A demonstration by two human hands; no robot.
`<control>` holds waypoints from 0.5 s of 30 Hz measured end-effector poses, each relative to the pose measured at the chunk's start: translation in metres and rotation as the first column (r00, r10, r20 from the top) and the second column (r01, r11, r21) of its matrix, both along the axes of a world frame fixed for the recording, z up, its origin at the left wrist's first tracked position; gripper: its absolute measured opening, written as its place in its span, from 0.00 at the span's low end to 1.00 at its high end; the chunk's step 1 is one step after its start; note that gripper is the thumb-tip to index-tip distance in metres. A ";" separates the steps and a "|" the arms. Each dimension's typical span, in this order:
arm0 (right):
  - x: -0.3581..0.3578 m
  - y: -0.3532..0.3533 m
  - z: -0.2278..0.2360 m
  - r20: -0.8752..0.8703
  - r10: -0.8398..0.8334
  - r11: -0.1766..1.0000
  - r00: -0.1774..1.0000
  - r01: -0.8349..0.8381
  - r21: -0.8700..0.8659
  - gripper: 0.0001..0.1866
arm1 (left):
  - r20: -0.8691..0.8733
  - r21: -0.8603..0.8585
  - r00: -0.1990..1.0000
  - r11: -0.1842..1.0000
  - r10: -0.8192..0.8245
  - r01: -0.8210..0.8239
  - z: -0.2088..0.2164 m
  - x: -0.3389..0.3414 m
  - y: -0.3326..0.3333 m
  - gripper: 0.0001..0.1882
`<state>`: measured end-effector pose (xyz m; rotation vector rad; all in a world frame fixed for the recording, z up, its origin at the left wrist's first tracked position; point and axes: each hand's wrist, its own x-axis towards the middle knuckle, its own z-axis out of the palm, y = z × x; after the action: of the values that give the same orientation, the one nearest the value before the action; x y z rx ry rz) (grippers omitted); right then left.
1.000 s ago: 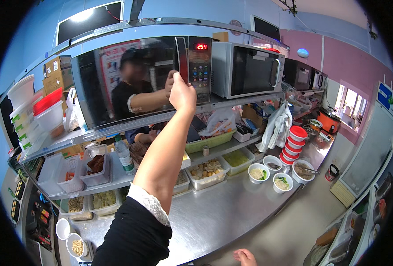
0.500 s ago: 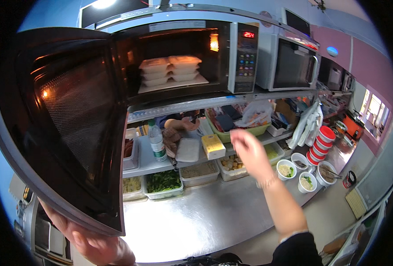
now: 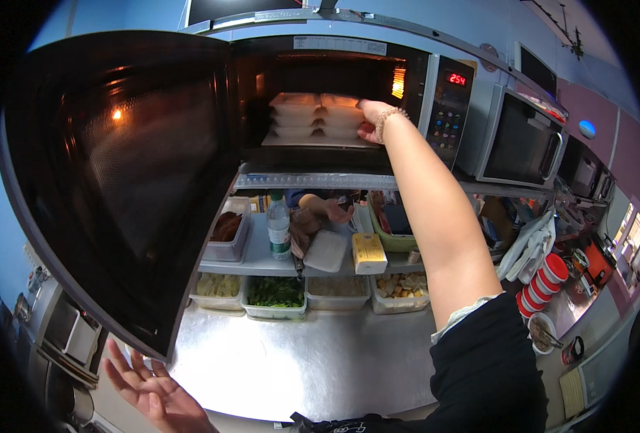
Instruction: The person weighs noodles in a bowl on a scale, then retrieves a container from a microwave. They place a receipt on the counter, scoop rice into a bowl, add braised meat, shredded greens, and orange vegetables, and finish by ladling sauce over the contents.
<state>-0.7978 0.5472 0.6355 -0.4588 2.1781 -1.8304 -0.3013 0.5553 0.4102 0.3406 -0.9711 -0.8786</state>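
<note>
The microwave (image 3: pixel 334 78) offers passage through its open front, but the swung-out door (image 3: pixel 132 166) blocks the left and stacked containers (image 3: pixel 297 115) stand inside.

The open microwave door (image 3: pixel 46 180) is black, with a pattern of tiny dots on its window. Its inside light (image 3: pixel 399 81) glows orange, and the stacked boxes (image 3: pixel 295 108) look white with an orange shine. The button panel (image 3: pixel 448 112) is black with bright red numbers. The sleeve (image 3: pixel 486 372) is black with a white edge. The bracelet (image 3: pixel 388 121) is light tan.

The bottle (image 3: pixel 278 224) is clear, with a green cap and a green and white label. The small box (image 3: pixel 369 254) is yellow and white. The leafy food (image 3: pixel 275 291) is dark green. The stacked tubs (image 3: pixel 542 285) are white with red lids. The table (image 3: pixel 298 361) is shiny silver. The wall (image 3: pixel 96 18) is blue, then pinky purple on the right.
</note>
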 end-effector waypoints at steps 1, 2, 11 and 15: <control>-0.004 0.000 -0.001 0.020 0.010 0.998 1.000 -0.009 -0.056 0.17 | -0.005 0.027 1.000 0.999 0.029 -0.029 -0.011 -0.001 0.006 0.44; -0.008 0.000 -0.001 0.047 -0.022 0.995 0.999 0.026 -0.095 0.15 | -0.016 0.035 1.000 0.999 0.012 -0.011 -0.022 -0.002 0.009 0.42; -0.015 0.004 -0.005 0.244 0.136 0.915 0.960 -0.026 -0.404 0.12 | -0.059 0.214 0.926 0.901 -0.374 0.377 -0.082 -0.065 0.048 0.22; -0.002 0.011 -0.006 0.337 0.124 0.902 0.933 0.036 -0.431 0.15 | 0.048 0.239 0.712 0.701 -0.700 0.672 -0.084 -0.101 0.057 0.21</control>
<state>-0.7995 0.5584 0.6298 -0.2269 1.5110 -2.1739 -0.4026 0.6121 0.3262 0.2027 -1.1594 -1.6793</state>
